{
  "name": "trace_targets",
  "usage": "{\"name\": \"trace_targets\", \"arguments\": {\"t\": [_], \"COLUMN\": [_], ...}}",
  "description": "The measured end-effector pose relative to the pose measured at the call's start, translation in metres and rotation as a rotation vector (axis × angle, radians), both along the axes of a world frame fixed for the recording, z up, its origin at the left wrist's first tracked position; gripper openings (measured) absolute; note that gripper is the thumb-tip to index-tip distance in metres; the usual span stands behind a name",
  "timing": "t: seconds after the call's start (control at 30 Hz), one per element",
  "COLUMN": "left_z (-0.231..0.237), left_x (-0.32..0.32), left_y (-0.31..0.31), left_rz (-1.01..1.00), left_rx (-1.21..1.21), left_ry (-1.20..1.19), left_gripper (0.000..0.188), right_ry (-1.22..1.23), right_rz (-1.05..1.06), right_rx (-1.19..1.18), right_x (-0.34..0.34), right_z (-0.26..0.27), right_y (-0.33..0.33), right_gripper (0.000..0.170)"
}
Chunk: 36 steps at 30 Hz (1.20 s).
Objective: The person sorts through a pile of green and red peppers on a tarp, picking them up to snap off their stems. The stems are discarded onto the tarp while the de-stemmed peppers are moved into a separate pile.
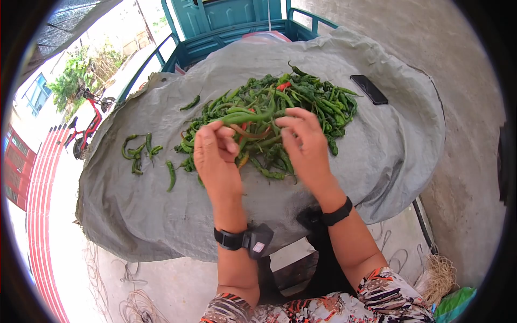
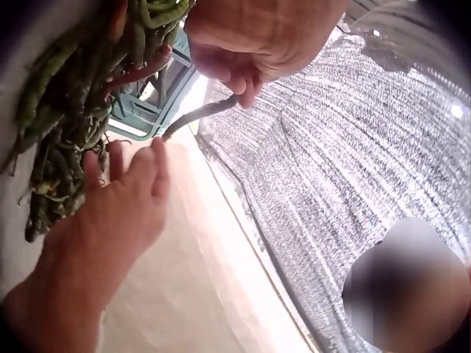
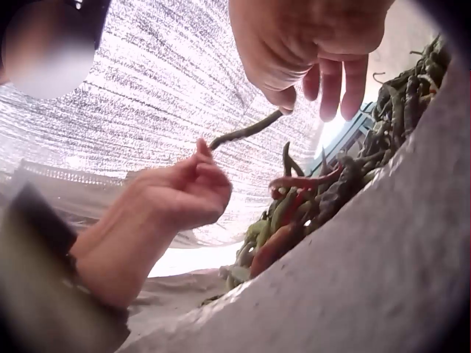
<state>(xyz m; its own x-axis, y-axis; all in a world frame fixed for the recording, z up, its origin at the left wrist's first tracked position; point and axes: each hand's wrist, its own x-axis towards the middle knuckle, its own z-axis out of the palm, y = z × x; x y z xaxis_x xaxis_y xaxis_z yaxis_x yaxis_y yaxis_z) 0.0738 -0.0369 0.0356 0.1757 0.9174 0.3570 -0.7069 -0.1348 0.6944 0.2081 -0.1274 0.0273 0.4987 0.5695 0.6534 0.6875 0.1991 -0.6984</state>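
Between both hands (image 1: 216, 159) (image 1: 308, 145), a pepper (image 1: 246, 117); wrist label (image 1: 259, 247) unreadable.

Head view: the teal cart (image 1: 231, 27) is cut off by the top edge, its near part hidden under a grey sheet (image 1: 145, 215). The label (image 1: 259, 247) on the left wrist is too small to read. Fingertips seem to cover both ends of the green pepper (image 1: 245, 117). Each wrist view crops its nearer hand (image 2: 268, 33) and contains a blurred patch (image 2: 405, 290).
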Motion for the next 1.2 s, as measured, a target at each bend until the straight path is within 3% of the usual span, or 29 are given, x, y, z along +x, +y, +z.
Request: {"name": "trace_targets", "arguments": {"t": [0.1,0.17,0.23,0.3,0.43,0.53,0.63,0.77,0.9,1.07,1.2], "left_z": [-0.002,-0.003,-0.008,-0.006,-0.004,-0.005,-0.002,-0.004,0.001,-0.005,-0.005], "left_x": [-0.008,-0.012,-0.010,-0.006,0.003,0.004,0.006,0.009,0.019,0.025,0.019], "left_y": [0.009,0.011,0.014,0.008,0.002,0.002,-0.002,-0.007,-0.023,-0.023,-0.015], "left_rz": [-0.025,-0.102,-0.120,-0.115,-0.080,-0.118,-0.162,-0.295,-0.477,-0.538,-0.602], "left_rx": [-0.024,-0.034,-0.081,-0.112,-0.051,-0.042,-0.020,0.116,0.144,0.113,0.145], "left_ry": [-0.081,-0.086,0.045,0.119,0.193,0.236,0.338,0.536,0.673,0.649,0.656], "left_gripper": [0.048,0.075,0.074,0.076,0.066,0.047,0.027,0.029,0.033,0.031,0.026], "right_ry": [0.133,0.025,-0.058,-0.145,-0.090,-0.033,-0.079,0.329,0.904,1.260,1.383], "right_rz": [-0.129,-0.281,-0.358,-0.396,-0.382,-0.347,-0.464,-0.160,0.419,0.969,0.974], "right_rx": [-0.179,-0.333,-0.445,-0.474,-0.574,-0.467,-0.192,0.231,0.346,0.289,0.300], "right_x": [0.025,0.040,0.052,0.052,0.047,0.048,0.047,0.046,0.023,0.010,0.006], "right_z": [-0.009,-0.018,-0.030,-0.031,-0.020,-0.011,-0.004,0.002,0.005,0.003,0.009], "right_y": [-0.003,-0.005,-0.006,-0.007,-0.010,-0.015,-0.017,-0.018,-0.011,-0.006,-0.004], "right_gripper": [0.023,0.031,0.045,0.043,0.039,0.027,0.016,0.021,0.028,0.025,0.019]}}
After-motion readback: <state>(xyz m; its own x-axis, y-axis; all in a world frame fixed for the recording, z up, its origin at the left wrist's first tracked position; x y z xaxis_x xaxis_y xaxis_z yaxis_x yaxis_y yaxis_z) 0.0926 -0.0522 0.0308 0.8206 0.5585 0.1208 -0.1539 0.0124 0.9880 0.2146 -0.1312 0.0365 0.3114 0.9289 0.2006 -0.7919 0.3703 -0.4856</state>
